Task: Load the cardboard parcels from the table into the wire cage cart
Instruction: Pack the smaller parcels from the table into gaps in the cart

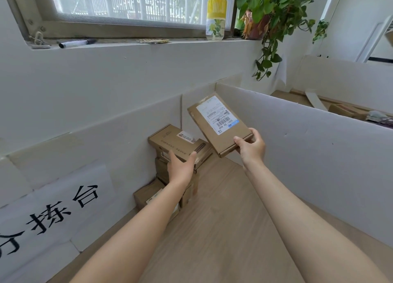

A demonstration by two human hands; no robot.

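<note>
A flat cardboard parcel point(219, 123) with a white shipping label is lifted and tilted above the wooden table point(223, 219); my right hand point(252, 148) grips its near corner, thumb on top. In the table's far corner stands a stack of cardboard parcels, whose top box point(176, 143) carries a small label. My left hand point(180, 167) lies against the near edge of that top box, thumb up beside it. A lower parcel point(148, 194) sits at the foot of the stack, partly hidden by my left forearm. No wire cage cart is in view.
White partition boards point(297, 146) wall the table on the right and back. A paper sign with black characters point(53, 210) hangs at left. The window sill holds a marker point(76, 42), a yellow-capped bottle point(215, 16) and a potted plant point(274, 12). More boxes point(344, 110) lie beyond the right partition.
</note>
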